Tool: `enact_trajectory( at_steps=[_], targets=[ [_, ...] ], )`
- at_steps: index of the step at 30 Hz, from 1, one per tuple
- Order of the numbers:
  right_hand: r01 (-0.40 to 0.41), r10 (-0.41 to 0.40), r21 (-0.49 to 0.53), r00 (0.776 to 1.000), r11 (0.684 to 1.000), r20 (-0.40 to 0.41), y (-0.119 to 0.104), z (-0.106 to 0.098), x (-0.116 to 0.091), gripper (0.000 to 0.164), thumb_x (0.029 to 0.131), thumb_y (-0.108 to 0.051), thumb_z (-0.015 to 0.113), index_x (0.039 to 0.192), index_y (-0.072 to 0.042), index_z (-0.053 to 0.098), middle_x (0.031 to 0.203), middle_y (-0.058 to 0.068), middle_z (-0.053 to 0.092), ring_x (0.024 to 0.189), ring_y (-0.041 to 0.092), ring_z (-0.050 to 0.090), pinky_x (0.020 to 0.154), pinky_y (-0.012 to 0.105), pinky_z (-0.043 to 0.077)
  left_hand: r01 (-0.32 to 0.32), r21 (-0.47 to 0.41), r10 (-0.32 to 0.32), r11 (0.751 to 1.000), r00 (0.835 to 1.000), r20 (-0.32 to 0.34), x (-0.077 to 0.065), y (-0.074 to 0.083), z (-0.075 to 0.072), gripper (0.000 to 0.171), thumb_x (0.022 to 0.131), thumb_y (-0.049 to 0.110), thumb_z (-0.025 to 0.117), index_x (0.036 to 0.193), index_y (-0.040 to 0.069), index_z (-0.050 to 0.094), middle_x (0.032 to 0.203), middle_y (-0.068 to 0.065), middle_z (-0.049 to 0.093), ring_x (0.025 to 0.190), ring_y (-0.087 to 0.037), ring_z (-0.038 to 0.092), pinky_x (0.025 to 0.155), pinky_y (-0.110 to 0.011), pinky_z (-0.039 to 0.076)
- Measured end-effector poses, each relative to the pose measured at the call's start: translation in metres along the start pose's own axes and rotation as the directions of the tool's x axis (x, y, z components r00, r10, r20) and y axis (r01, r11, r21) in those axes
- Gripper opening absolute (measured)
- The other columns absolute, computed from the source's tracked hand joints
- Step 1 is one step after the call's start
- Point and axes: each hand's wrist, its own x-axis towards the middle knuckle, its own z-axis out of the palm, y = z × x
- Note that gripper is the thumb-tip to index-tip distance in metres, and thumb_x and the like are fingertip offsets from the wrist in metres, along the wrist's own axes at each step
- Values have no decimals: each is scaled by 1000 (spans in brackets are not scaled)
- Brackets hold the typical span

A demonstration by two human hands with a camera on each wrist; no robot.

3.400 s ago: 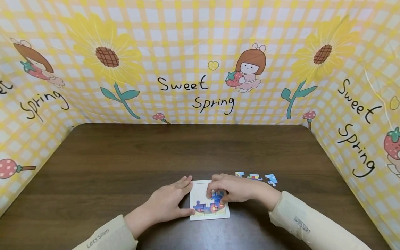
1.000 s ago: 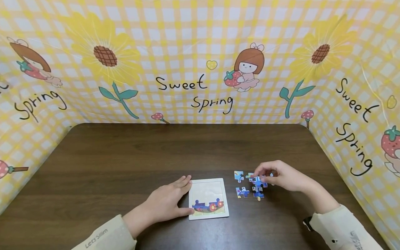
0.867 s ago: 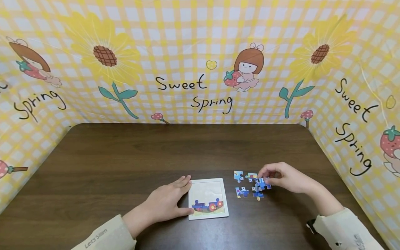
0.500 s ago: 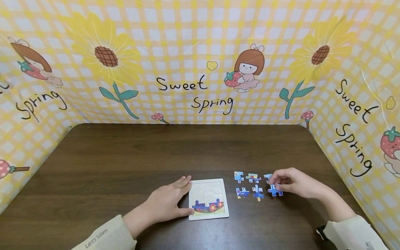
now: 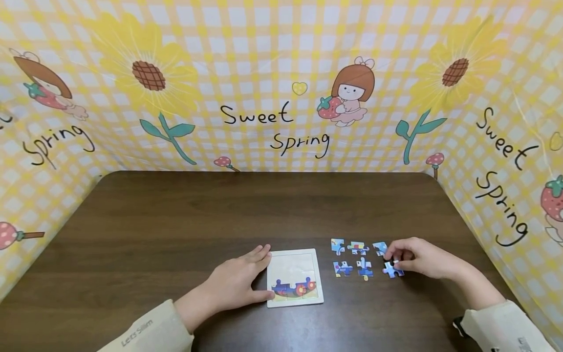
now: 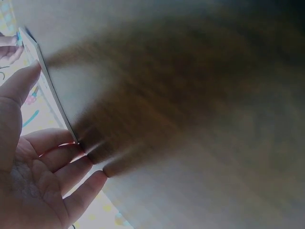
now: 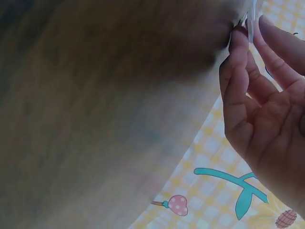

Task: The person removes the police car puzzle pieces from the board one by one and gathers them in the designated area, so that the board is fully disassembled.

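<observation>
On dark wood table (image 5: 211,210), puzzle tray (image 5: 291,266), pieces (image 5: 364,268); yellow-checked cloth (image 5: 255,63) behind

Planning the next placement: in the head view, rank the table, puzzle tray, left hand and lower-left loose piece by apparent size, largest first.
1. Table
2. Puzzle tray and left hand: too close to rank
3. Lower-left loose piece
</observation>
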Motion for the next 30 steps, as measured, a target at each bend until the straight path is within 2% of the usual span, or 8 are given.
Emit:
enact_trajectory(
  at_steps=[6,11,15,21,26,30],
  targets=[
    [-40,37,-93,999,995,-39,-4,-6,1,9,94,-9,67,102,-6,67,84,-7,62,69,-2,51,59,22,46,2,-3,-2,1000,1000,8,1,-1,-1,84,85,56,70,146,2,48,158,-12,39,146,-27,40,107,-45,46],
    [-48,43,-104,998,993,-47,-17,-7,10,12,94,-11,66,104,-5,67,84,-6,64,70,-1,51,61,22,46,1,-6,-1,1000,1000,4,1,-2,-1,84,85,56,70,146,2,48,158,-13,40,146,-28,40,108,-46,46],
    [-34,30,-107,999,994,-43,-31,-2,27,13,94,-12,67,106,-6,67,87,-4,65,68,1,51,61,22,46,2,-10,-2,1000,1000,6,2,-2,-2,84,85,56,70,146,2,48,158,-13,39,146,-28,40,108,-46,45],
    [34,-36,-122,999,992,-21,-50,12,56,13,94,-12,67,107,-7,68,92,-4,67,78,4,54,69,23,49,0,-13,0,1000,1000,15,2,-2,-2,84,85,55,70,146,2,48,158,-13,40,146,-28,40,108,-47,46],
    [73,-69,-125,997,990,34,-62,27,78,12,94,-8,66,106,-7,68,91,-4,65,79,4,54,71,23,51,-3,-16,3,1000,1000,16,2,-1,-1,84,86,55,70,146,2,48,158,-13,39,146,-28,40,107,-47,46],
    [90,-83,-82,993,993,86,-71,39,92,12,95,-8,66,106,-8,69,89,-4,64,74,6,55,66,21,49,1,-16,0,1000,1000,20,2,1,-2,84,85,56,70,146,1,48,158,-13,39,146,-28,40,107,-47,46]
  ],
)
